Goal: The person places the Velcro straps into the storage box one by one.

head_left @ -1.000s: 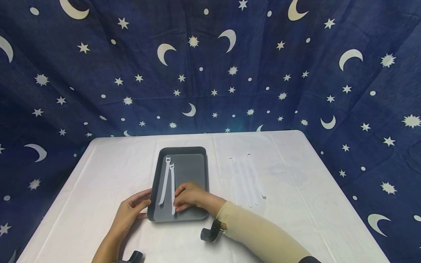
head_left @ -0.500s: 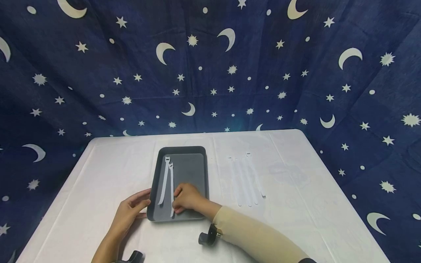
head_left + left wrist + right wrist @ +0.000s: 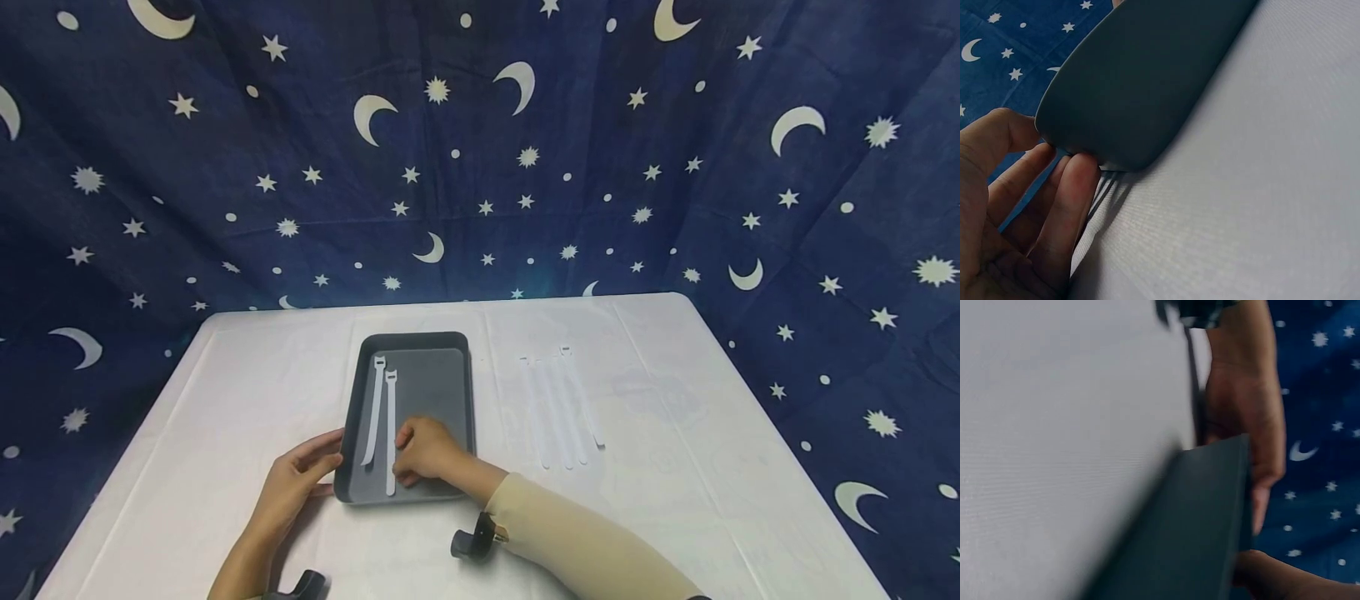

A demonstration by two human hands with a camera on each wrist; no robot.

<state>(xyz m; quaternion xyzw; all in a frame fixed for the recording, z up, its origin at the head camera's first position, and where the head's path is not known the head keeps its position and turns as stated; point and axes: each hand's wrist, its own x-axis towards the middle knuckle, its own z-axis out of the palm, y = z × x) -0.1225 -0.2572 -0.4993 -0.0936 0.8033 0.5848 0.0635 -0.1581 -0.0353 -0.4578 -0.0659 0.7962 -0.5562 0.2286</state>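
A grey rectangular tray lies on the table. Two white hook-and-loop cable ties lie lengthwise inside it, heads toward the back: a left cable tie and a right cable tie. My left hand grips the tray's left wall near the front corner; the left wrist view shows thumb and fingers at the tray wall. My right hand is inside the tray, its curled fingertips pinching the right cable tie's edge near its front end. In the right wrist view, the tray wall hides those fingertips.
Several more white cable ties lie side by side on the white-covered table, right of the tray. A dark blue curtain with moons and stars hangs behind. Dark wrist cameras sit on both forearms.
The right cable tie's front end has shifted slightly left and toward me, and its strap now lies flatter and straighter. My right hand moved slightly left with it; my left hand stayed on the tray.
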